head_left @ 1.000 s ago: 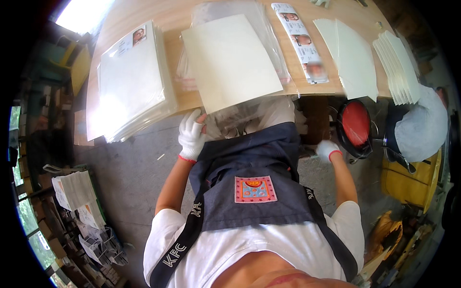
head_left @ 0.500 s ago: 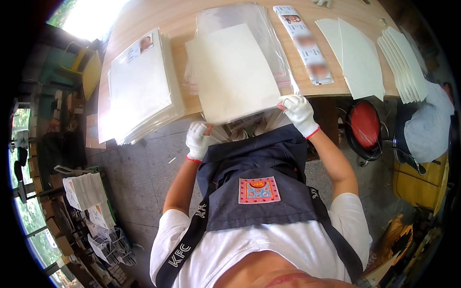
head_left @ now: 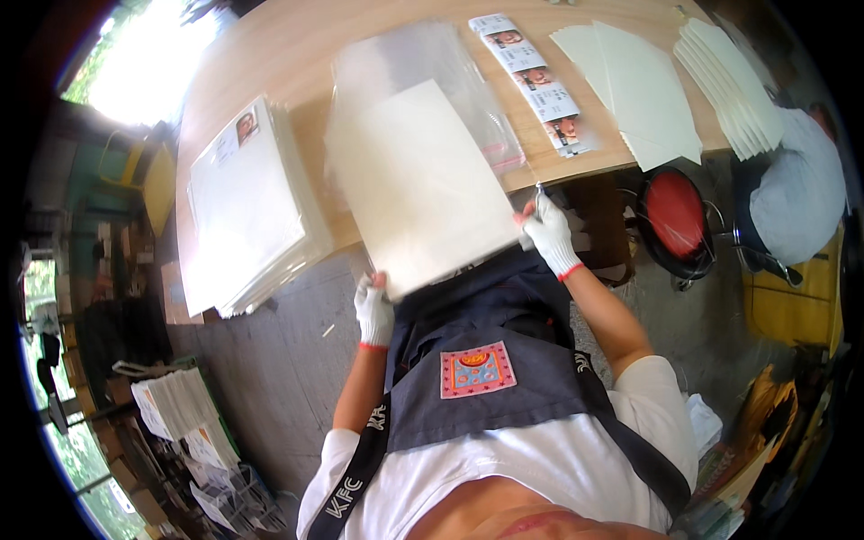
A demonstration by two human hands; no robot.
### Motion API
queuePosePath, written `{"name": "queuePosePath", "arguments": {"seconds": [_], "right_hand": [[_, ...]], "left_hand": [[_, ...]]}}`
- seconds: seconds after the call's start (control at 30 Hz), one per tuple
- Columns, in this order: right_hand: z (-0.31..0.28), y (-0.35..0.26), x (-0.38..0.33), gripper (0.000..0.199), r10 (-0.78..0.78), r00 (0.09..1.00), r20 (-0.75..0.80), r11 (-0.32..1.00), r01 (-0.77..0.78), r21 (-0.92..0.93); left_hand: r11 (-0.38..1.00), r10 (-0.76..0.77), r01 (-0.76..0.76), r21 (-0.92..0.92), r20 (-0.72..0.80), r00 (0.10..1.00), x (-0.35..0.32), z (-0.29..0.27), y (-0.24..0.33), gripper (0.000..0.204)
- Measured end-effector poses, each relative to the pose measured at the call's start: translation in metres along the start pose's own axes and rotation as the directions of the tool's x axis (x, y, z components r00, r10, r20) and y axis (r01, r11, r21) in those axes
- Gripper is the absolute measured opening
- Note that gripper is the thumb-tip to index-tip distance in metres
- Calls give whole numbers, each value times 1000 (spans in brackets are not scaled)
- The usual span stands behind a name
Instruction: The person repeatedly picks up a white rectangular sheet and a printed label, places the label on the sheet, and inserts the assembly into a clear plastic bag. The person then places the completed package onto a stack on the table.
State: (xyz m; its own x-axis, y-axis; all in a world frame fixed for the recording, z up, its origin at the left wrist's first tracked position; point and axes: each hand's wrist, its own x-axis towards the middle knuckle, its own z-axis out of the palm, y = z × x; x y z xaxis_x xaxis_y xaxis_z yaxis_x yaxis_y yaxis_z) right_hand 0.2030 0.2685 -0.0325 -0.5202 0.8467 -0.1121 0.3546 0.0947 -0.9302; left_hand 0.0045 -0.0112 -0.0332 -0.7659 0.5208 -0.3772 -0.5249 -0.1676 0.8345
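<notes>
Wooden tabletop (head_left: 297,67) fills the upper half of my view, curving with the lens, above a grey concrete floor.

Starting at the left, I see one thick stack of white sheets (head_left: 247,207) lying on the table's near corner, overhanging the edge. Below it on the floor sits another bundle of papers (head_left: 175,400).

Moving in, my left hand (head_left: 373,310), in a white glove with a red cuff, is closed on the lower left corner of one large white card sheet (head_left: 418,184). That sheet is lifted and tilted over the table edge, just above my dark apron (head_left: 477,360). Behind it lies a pile of clear plastic sleeves (head_left: 423,72); I can't count them through the blur.

My right hand (head_left: 549,236), gloved the same way, pinches the sheet's lower right corner, fingers curled tight.

I judge the step in hand to be carrying this single sheet over the sleeves. The next move likely calls for both corners kept level so the card doesn't bend.

Further right: one strip of printed photo labels (head_left: 535,85), one loose spread of white cards (head_left: 634,90), one fanned stack of cards (head_left: 729,85), and one red round stool (head_left: 673,216) beneath. Another person in a grey shirt (head_left: 792,193) sits at the far right.
</notes>
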Motion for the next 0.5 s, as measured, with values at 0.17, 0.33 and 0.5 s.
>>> {"name": "queuePosePath", "arguments": {"seconds": [0.17, 0.33, 0.5], "right_hand": [[-53, -43, -14, 11, 207, 962, 178, 977, -192, -97], [-97, -45, 67, 30, -467, 882, 60, 471, 306, -828], [-120, -24, 130, 34, -599, 726, 337, 195, 540, -818]], "left_hand": [[845, -175, 91, 527, 113, 978, -28, -15, 11, 18], [-69, 17, -288, 955, 290, 957, 8, 8, 71, 24], [228, 62, -427, 875, 424, 903, 31, 103, 83, 16]]}}
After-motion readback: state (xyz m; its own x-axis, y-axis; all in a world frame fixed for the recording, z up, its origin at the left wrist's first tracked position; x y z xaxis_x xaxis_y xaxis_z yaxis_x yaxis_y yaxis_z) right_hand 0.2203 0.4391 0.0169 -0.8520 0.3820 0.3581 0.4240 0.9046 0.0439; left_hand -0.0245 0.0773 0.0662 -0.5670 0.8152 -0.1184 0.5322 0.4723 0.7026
